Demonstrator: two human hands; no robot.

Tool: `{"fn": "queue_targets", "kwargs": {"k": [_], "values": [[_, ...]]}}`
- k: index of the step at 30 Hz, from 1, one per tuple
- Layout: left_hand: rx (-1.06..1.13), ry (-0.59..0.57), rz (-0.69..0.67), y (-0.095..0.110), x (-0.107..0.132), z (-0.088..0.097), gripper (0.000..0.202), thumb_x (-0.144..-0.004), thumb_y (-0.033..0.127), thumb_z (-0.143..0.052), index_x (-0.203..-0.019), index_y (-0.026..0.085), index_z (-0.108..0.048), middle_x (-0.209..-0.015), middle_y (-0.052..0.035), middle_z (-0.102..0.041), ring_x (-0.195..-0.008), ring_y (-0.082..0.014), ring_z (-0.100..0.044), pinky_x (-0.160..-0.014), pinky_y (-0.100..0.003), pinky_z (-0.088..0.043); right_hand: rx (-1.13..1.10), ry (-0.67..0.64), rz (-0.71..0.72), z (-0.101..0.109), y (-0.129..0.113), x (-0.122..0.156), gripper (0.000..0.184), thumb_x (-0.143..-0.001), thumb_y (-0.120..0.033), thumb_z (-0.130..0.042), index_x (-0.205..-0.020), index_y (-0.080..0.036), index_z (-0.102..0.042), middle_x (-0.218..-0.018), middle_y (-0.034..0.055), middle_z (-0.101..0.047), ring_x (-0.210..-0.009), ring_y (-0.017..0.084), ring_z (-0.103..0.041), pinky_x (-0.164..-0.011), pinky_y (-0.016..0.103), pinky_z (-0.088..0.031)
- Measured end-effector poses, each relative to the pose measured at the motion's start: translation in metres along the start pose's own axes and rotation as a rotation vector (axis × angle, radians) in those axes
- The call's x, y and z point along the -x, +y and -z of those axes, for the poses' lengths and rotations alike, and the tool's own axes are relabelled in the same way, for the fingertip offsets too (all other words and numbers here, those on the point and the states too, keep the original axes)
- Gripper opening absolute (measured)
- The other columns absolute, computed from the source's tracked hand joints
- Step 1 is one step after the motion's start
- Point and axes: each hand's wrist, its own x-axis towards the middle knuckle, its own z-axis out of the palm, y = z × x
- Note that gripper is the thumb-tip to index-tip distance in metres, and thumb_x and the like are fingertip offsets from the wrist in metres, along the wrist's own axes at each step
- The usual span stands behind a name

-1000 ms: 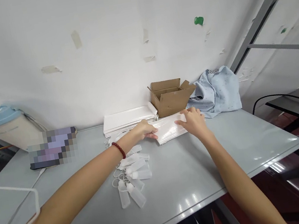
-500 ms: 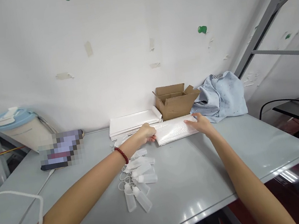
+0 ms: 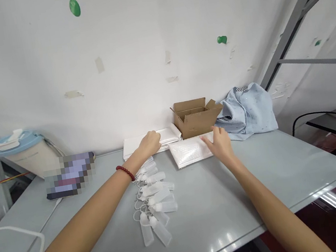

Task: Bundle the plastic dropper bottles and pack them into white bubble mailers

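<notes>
My left hand [image 3: 150, 143], with a dark red bead bracelet at the wrist, is closed over the stack of white padded mailers [image 3: 169, 134] by the wall. Its fingertips are hidden, so I cannot see whether it pinches one. A shiny white bubble mailer [image 3: 188, 152] lies flat on the table in front of that stack. My right hand [image 3: 221, 143] rests at its right end, thumb spread away from the fingers, covering that end. Several small translucent plastic bottles [image 3: 159, 197] with thin white loops lie in a column below my left hand.
An open cardboard box [image 3: 198, 123] stands behind the bubble mailer, beside a light blue cloth [image 3: 252, 109]. At the left are a phone [image 3: 72, 172] with a white cable and a beige container [image 3: 33, 155] with a blue lid. The grey table's [image 3: 213, 204] front edge runs below.
My left hand has let go of the bubble mailer's left end and moved left and back onto the stack. My right hand stays at the mailer's right end, with the thumb lifted slightly left.
</notes>
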Motion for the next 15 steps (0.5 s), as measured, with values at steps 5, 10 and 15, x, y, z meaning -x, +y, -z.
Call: {"fn": "queue_targets", "kwargs": {"k": [5,10,15], "values": [[-0.115,0.104,0.003,0.000,0.001,0.007,0.034,-0.090,0.032,-0.058,-0.119,0.016,-0.055,-0.119,-0.0092,-0.058,-0.099,-0.0222,-0.061,-0.083,-0.043,-0.052,0.040,-0.111,0.444,-0.012,-0.040,0.028,0.038,-0.092,-0.043,-0.045,-0.117,-0.016,-0.055,-0.120,0.0169,-0.059,-0.113,0.031,-0.051,-0.089,0.051,-0.039],[-0.108,0.331,0.032,-0.001,0.029,0.031,0.021,-0.087,0.004,-0.046,-0.087,0.007,-0.066,-0.093,-0.0177,-0.067,-0.100,-0.0305,-0.060,-0.083,-0.044,-0.049,0.040,-0.146,0.524,-0.016,-0.047,0.038,0.037,-0.090,-0.043,-0.050,-0.116,-0.017,-0.056,-0.120,0.0158,-0.060,-0.112,0.031,-0.053,-0.087,0.050,-0.041],[0.069,0.574,-0.002,0.000,0.090,0.039,0.027,-0.085,0.008,-0.043,-0.095,0.016,-0.066,-0.103,-0.0090,-0.069,-0.102,-0.0220,-0.060,-0.088,-0.035,-0.049,-0.171,0.142,0.654,-0.004,-0.045,0.033,0.053,-0.091,-0.037,-0.049,-0.139,-0.016,-0.037,-0.135,0.0182,-0.051,-0.127,0.028,-0.046,-0.096,0.045,-0.040]]}}
